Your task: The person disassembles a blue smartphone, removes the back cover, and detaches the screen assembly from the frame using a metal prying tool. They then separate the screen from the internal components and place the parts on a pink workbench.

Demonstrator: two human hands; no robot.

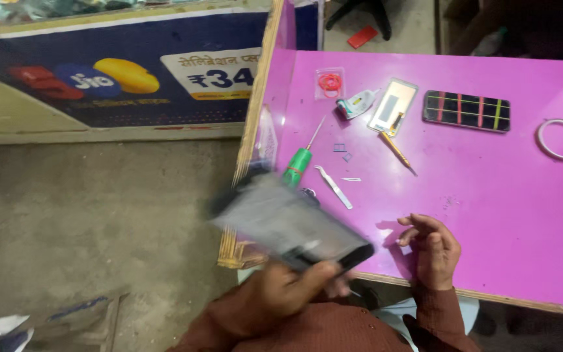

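We grip a dark, flat rectangular phone body (291, 225) in our left hand (288, 290), fingers closed around its lower end; it is blurred and tilted, hanging over the near left corner of the bright pink tabletop (503, 215). Our right hand (433, 251) rests on the near edge of that tabletop, fingers loosely curled and holding nothing we can make out.

Taking the pink tabletop as our landmark: near its left edge lies a green-handled screwdriver (301, 158), its handle partly behind the phone body. Just beside that lie silver metal tweezers (333, 187). Toward the far side sits a small clear bag of red rubber bands (330, 83), a small white and teal glue tube (356, 104), and a pale rectangular phone screen panel (393, 106). A yellow-handled tool (396, 150) lies near the panel. Further right on the far side lies a black phone strapped with coloured rubber bands (466, 111), and at the right edge a white roll of tape (561, 139).
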